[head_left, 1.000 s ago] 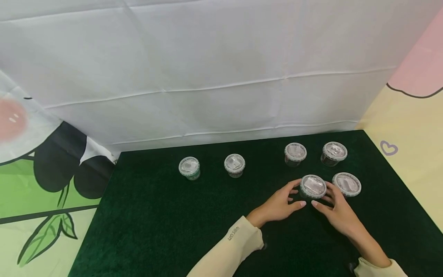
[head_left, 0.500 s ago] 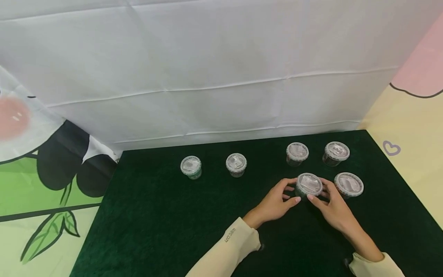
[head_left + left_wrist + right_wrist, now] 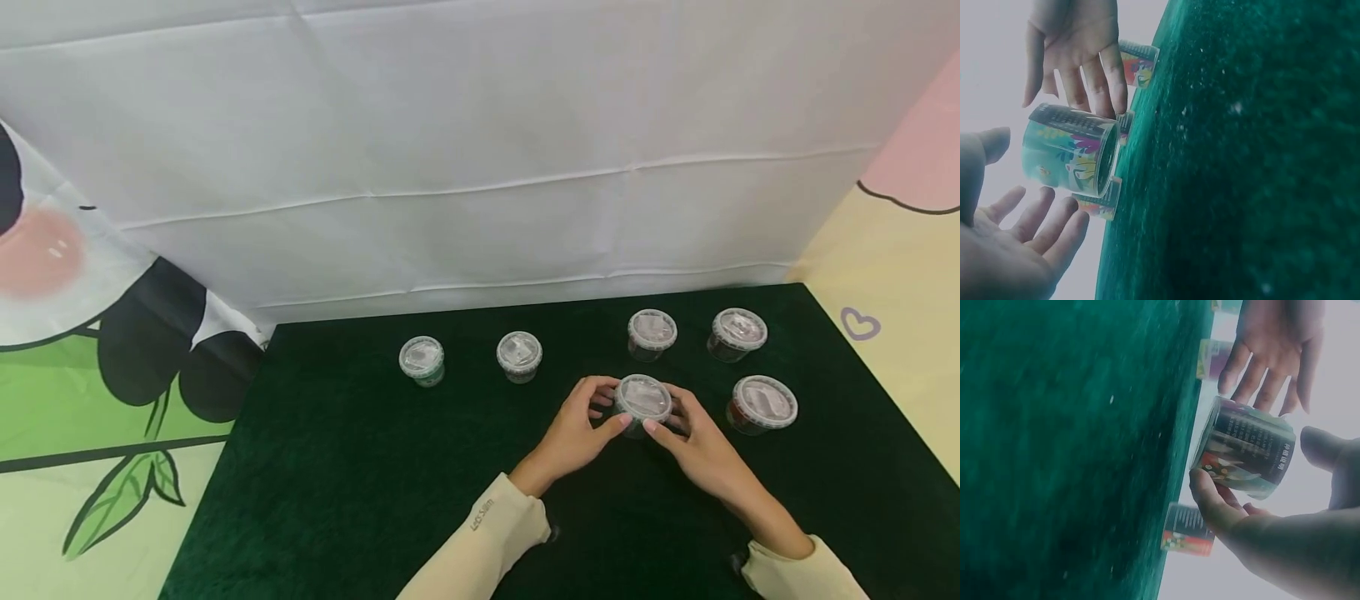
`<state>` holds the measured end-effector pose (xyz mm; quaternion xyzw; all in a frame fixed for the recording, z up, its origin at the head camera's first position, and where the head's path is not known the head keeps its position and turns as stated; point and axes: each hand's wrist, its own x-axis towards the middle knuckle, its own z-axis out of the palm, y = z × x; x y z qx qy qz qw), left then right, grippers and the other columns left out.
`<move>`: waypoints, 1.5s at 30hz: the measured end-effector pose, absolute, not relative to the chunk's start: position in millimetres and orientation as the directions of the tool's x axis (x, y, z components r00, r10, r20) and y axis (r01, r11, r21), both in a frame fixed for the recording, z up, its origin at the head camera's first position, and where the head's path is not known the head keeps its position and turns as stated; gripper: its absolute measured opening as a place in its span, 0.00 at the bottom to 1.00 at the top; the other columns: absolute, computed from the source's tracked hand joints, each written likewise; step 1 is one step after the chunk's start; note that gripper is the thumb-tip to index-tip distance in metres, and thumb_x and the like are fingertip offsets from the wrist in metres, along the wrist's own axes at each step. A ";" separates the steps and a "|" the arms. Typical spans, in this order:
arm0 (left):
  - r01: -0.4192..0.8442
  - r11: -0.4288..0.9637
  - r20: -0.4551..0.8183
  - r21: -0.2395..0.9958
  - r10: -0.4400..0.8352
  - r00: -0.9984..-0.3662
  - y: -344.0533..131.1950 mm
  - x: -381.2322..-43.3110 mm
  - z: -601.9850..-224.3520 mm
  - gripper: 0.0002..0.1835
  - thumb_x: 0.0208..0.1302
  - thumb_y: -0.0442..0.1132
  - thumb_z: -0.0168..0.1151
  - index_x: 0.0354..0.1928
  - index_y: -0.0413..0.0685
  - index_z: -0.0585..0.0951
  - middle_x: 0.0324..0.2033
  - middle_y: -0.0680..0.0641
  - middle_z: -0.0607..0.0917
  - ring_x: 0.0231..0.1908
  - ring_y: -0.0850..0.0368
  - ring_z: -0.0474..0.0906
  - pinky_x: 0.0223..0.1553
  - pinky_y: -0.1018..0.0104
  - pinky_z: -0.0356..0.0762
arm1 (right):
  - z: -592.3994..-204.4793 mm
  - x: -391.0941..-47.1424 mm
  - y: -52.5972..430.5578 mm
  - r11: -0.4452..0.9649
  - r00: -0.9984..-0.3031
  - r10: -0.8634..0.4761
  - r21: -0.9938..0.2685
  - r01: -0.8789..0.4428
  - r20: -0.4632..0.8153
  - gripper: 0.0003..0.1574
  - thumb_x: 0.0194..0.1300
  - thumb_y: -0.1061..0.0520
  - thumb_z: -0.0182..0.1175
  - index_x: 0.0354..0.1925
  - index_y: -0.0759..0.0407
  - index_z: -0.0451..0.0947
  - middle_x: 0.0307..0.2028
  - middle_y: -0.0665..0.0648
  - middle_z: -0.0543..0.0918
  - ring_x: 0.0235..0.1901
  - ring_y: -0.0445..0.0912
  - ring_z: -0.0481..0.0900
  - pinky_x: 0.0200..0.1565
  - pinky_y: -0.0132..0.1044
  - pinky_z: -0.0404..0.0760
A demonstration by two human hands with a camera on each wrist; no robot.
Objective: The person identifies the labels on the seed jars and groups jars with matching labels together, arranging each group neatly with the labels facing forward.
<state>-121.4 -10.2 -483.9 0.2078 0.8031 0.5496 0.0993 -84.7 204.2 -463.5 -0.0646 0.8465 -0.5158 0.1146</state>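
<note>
Pale sleeves [image 3: 476, 533] lead to the left hand [image 3: 572, 429] and right hand [image 3: 697, 442], their grip half spread, fingers curved round opposite sides of the lidded tub [image 3: 643, 398], seemingly just off the green table [image 3: 337, 467]. Right of it stands a second tub [image 3: 763, 403]; farther back, four tubs [image 3: 519, 353], then white cloth [image 3: 465, 233].

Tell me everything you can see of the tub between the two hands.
The tub is round and plastic-looking, with a clear, pale-rimmed lid on. Its side carries teal, colourful artwork and a dark panel of text. It is roughly upright; the right hand holds its side, the left hand is close beside it. Contact with the cloth is unclear.
</note>
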 end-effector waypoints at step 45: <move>0.024 0.161 -0.034 0.987 0.350 -0.936 -87.2 -112.6 -480.7 0.30 0.80 0.42 0.60 0.77 0.42 0.65 0.69 0.40 0.77 0.67 0.43 0.75 0.69 0.46 0.74 | -446.7 -93.9 134.4 0.358 -0.906 -0.382 -0.933 0.035 -0.181 0.42 0.82 0.52 0.55 0.82 0.61 0.49 0.74 0.74 0.63 0.74 0.70 0.65 0.69 0.65 0.72</move>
